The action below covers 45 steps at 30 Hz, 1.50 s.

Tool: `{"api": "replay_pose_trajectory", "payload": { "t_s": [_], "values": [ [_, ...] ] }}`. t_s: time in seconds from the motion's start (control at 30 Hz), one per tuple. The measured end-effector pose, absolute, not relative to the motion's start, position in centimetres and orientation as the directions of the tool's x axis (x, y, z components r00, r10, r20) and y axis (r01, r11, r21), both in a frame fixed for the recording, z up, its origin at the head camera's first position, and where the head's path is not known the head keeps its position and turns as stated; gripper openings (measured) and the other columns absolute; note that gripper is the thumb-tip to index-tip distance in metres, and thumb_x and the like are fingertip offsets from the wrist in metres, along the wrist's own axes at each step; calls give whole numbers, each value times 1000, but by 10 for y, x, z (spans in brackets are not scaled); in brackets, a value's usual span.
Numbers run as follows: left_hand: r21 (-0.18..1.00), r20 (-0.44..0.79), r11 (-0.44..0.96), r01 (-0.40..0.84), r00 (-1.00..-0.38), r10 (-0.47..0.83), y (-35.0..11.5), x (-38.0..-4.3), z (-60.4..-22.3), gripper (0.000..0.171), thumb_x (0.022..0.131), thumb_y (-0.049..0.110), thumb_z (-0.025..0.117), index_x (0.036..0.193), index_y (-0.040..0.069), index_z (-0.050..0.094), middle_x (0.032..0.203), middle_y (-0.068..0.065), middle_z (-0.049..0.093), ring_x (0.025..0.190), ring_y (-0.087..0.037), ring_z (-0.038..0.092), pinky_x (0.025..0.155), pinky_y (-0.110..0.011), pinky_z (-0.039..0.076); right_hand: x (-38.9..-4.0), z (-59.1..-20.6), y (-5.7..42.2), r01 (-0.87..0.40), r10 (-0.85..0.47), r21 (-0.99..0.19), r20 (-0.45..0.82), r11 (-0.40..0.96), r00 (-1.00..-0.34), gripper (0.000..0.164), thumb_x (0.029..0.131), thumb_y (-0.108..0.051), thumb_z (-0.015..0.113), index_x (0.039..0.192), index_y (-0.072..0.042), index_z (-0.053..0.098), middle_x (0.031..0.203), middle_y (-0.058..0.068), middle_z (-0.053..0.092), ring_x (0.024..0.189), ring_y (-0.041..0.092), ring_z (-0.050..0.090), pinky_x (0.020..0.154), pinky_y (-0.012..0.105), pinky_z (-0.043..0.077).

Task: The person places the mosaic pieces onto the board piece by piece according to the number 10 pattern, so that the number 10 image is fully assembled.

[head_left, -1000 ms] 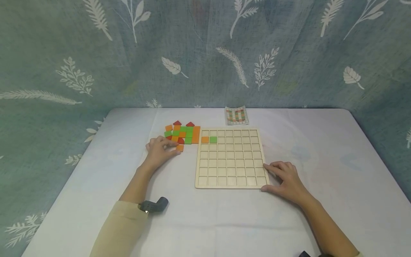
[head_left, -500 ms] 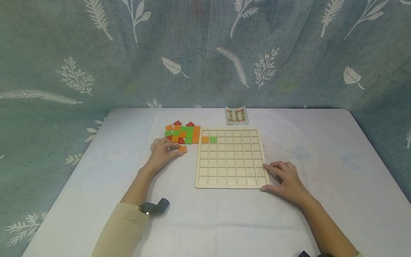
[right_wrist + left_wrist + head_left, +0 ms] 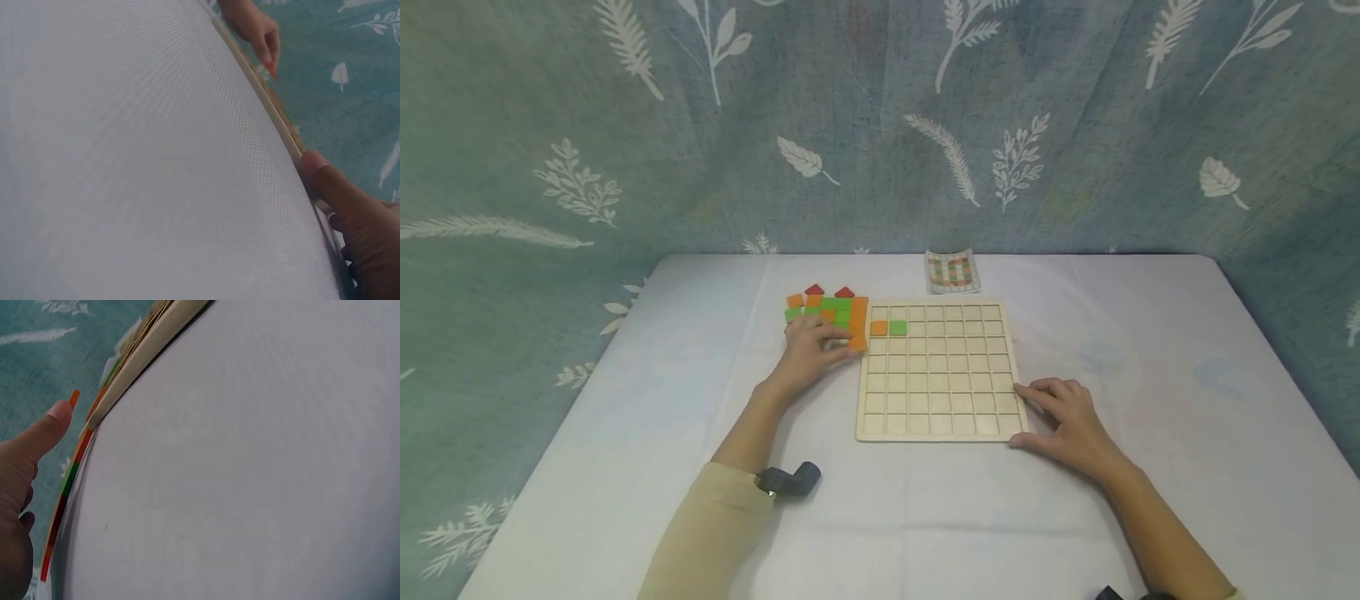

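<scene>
In the head view, my left hand [image 3: 811,350] pinches an orange square tile [image 3: 857,343] between thumb and fingers, at the left edge of the wooden grid board [image 3: 940,438]. The tile's edge [image 3: 75,398] juts past my thumb in the left wrist view. An orange square [image 3: 879,328] and a green square [image 3: 898,328] sit side by side in the second row of the board. My right hand [image 3: 1070,421] holds the board's near right corner, thumb at the front edge and fingers at the right side.
Left of the board lie several loose tiles, with green squares [image 3: 842,305], red triangles [image 3: 845,292] and an orange strip [image 3: 859,317]; my left hand covers some. A printed pattern card [image 3: 953,272] lies behind the board on the white tabletop [image 3: 925,517]. A leaf-patterned cloth [image 3: 865,167] hangs behind.
My left hand has drawn an orange square tile out of the loose tiles and carried it right to the board's left edge. The right hand has stayed at its corner.
</scene>
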<state>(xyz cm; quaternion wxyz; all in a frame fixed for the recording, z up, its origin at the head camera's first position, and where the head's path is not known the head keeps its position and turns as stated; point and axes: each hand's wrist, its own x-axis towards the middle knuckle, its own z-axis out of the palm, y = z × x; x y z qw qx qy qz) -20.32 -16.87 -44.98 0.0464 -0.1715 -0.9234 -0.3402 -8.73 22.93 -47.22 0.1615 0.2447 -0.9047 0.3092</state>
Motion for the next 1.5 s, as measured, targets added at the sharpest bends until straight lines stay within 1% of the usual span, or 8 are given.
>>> {"api": "replay_pose_trajectory", "payload": {
  "t_s": [0.17, 0.3, 0.43, 0.63, 1.07, 1.3, 1.43, 1.5],
  "values": [
    [618, 190, 693, 371, -926, 326, -150, -206, -448, 34, 76, 36, 78, 101, 14, 74, 91, -2, 50, 99, -23, 34, 88, -42, 23, -88, -474, 229, -545, -343, -485, 445, 684, -827, 74, 56, -39, 86, 118, -5, 64, 104, 9, 59, 92, 21, 45, 80, 39, 29],
    [646, 144, 677, 354, -927, 347, -137, -209, -449, 34, 77, 37, 76, 102, 14, 73, 93, -1, 50, 102, -24, 31, 88, -42, 23, -88, -475, 229, -541, -335, -488, 448, 685, -829, 74, 55, -37, 86, 118, -5, 65, 104, 8, 59, 91, 20, 45, 80, 39, 29],
    [652, 111, 674, 347, -923, 368, -125, -211, -452, 33, 79, 37, 75, 103, 15, 73, 95, 0, 49, 99, -23, 32, 86, -41, 23, -86, -477, 229, -532, -330, -487, 442, 692, -834, 73, 55, -37, 86, 118, -5, 64, 104, 8, 59, 91, 19, 45, 80, 38, 29],
    [648, 124, 668, 366, -916, 381, -114, -214, -454, 30, 78, 36, 75, 100, 15, 74, 94, 2, 49, 95, -22, 34, 87, -42, 22, -83, -479, 230, -523, -323, -489, 437, 698, -839, 74, 55, -35, 87, 118, -5, 64, 104, 8, 59, 91, 18, 44, 80, 37, 28],
    [621, 160, 686, 380, -918, 363, -113, -211, -455, 27, 78, 34, 76, 98, 16, 75, 90, 2, 49, 91, -21, 33, 84, -41, 24, -84, -476, 229, -542, -343, -479, 443, 691, -829, 73, 57, -37, 86, 119, -5, 64, 105, 8, 59, 92, 20, 45, 81, 38, 28],
    [626, 157, 684, 374, -920, 359, -116, -211, -455, 31, 76, 36, 77, 101, 17, 75, 94, 1, 52, 91, -22, 35, 85, -42, 23, -86, -474, 229, -552, -351, -467, 450, 691, -821, 73, 59, -43, 85, 118, -5, 65, 104, 8, 59, 91, 20, 45, 80, 37, 28],
    [630, 158, 688, 361, -926, 342, -118, -212, -454, 29, 79, 36, 76, 101, 17, 75, 93, 1, 52, 93, -22, 36, 85, -41, 23, -87, -471, 230, -554, -351, -459, 456, 695, -818, 72, 62, -47, 82, 118, -5, 65, 103, 7, 59, 90, 22, 46, 79, 37, 29],
    [638, 167, 678, 366, -925, 342, -118, -213, -454, 27, 80, 34, 75, 100, 17, 75, 94, 0, 52, 94, -22, 37, 85, -42, 22, -88, -470, 230, -553, -352, -460, 453, 695, -819, 72, 61, -44, 83, 118, -5, 65, 103, 8, 59, 90, 22, 46, 79, 38, 29]
  ]
}}
